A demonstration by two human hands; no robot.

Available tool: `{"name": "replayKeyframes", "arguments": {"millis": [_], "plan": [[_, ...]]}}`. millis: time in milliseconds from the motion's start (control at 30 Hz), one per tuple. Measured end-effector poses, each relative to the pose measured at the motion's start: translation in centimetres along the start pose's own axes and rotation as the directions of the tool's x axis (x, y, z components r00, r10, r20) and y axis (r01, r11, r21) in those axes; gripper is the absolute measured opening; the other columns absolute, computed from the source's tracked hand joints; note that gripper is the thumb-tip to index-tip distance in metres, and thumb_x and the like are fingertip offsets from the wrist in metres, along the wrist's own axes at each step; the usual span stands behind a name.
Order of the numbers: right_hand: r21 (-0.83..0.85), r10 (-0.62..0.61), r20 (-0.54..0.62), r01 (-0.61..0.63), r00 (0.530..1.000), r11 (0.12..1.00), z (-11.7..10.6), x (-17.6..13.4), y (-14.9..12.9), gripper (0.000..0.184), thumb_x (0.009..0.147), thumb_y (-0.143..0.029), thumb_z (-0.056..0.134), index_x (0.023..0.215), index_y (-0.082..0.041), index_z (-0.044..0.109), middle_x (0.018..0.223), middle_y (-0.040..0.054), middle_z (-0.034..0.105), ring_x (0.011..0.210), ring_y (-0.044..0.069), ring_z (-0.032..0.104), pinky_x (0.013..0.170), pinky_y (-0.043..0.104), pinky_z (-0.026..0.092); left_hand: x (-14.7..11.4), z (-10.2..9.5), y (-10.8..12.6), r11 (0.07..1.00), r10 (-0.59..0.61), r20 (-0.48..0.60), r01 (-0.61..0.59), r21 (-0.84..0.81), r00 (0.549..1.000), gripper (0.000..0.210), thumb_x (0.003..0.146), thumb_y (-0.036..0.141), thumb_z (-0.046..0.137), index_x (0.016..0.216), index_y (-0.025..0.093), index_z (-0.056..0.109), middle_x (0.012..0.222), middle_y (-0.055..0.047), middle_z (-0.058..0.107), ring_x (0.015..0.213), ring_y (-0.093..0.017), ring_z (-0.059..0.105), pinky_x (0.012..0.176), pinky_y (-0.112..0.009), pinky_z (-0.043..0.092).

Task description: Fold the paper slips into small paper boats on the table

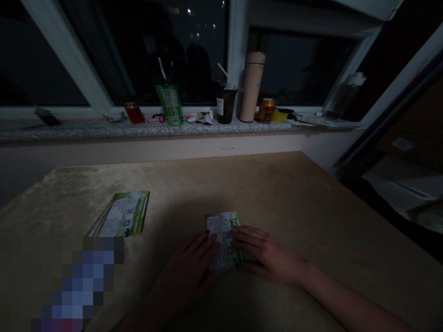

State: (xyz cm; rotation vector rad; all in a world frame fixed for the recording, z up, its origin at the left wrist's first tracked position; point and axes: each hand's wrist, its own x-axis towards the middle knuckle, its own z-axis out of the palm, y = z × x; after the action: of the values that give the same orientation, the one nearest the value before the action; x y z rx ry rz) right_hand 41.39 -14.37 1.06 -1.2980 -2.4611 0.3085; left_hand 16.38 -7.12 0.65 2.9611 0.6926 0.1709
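A green and white printed leaflet with QR codes lies flat on the table in front of me; I cannot tell whether it is one sheet or several. My left hand rests along its left edge, fingers stretched out and fingertips touching the paper. From the right, my right hand lies over the leaflet's right side with its fingers extended and slightly apart. Farther left on the table is a loosely fanned stack of matching leaflets, with neither hand on it.
The wooden table reaches a wall below a speckled windowsill. Along the sill stand a green cup, a dark drink cup, a pink flask, an orange can and a red jar. The lower left is pixelated.
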Motion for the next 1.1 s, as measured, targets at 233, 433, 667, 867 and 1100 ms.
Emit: {"name": "replayKeyframes", "arguments": {"millis": [233, 433, 667, 867, 1100], "plan": [[-0.052, 0.001, -0.041, -0.003, 0.999, 0.999, 0.5, 0.0, -0.1, 0.057, 0.084, -0.050, 0.057, 0.130, -0.018, 0.051, 0.136, 0.0102, 0.051, 0.129, 0.024, 0.042, 0.110, 0.042, 0.030, 0.1, 0.0, -0.2, 1.000, 0.009, -0.052, -0.009, 0.007, 0.999, 0.042, 0.091, 0.033, 0.048, 0.132, 0.021, 0.049, 0.134, -0.005, 0.053, 0.121, -0.024, 0.050, 0.103, -0.041, 0.038], [-0.078, -0.018, -0.079, 0.012, 0.997, 0.997, 0.9, 0.1, 0.4, 0.031, 0.090, -0.022, 0.051, 0.121, -0.021, 0.058, 0.131, 0.0046, 0.057, 0.125, 0.018, 0.047, 0.107, 0.037, 0.035, 0.0, 0.0, -0.3, 1.000, -0.011, -0.055, 0.012, 0.013, 0.998, 0.039, 0.094, 0.036, 0.045, 0.129, 0.021, 0.052, 0.137, -0.006, 0.050, 0.120, -0.024, 0.050, 0.101, -0.043, 0.040], [-0.040, 0.010, -0.085, -0.013, 0.996, 0.999, 0.5, 0.1, -0.2, 0.030, 0.089, -0.031, 0.055, 0.117, -0.019, 0.060, 0.127, 0.0058, 0.059, 0.121, 0.021, 0.049, 0.104, 0.039, 0.037, 0.2, -0.6, -0.1, 1.000, -0.009, -0.053, 0.008, -0.016, 0.999, 0.041, 0.093, 0.036, 0.046, 0.130, 0.019, 0.051, 0.133, -0.006, 0.054, 0.119, -0.024, 0.051, 0.102, -0.042, 0.038], [-0.084, -0.009, -0.108, 0.000, 0.994, 0.996, 0.2, 0.6, -1.1, 0.025, 0.092, -0.037, 0.050, 0.104, -0.019, 0.063, 0.106, 0.0067, 0.067, 0.102, 0.020, 0.058, 0.091, 0.036, 0.043, 0.2, -0.7, 0.1, 0.998, -0.037, -0.067, 0.034, -0.045, 0.997, 0.037, 0.094, 0.033, 0.044, 0.127, 0.020, 0.053, 0.128, -0.006, 0.058, 0.115, -0.023, 0.053, 0.100, -0.040, 0.039], [0.164, 0.178, -0.133, -0.155, 0.975, 0.974, -0.1, 2.3, -0.7, 0.020, 0.093, -0.031, 0.050, 0.090, -0.018, 0.065, 0.083, 0.0038, 0.066, 0.082, 0.016, 0.059, 0.074, 0.027, 0.044, -0.2, -0.6, -0.1, 0.980, -0.106, -0.077, 0.091, -0.177, 0.991, 0.037, 0.095, 0.031, 0.042, 0.130, 0.021, 0.049, 0.130, -0.006, 0.056, 0.116, -0.023, 0.052, 0.098, -0.041, 0.042]]}}
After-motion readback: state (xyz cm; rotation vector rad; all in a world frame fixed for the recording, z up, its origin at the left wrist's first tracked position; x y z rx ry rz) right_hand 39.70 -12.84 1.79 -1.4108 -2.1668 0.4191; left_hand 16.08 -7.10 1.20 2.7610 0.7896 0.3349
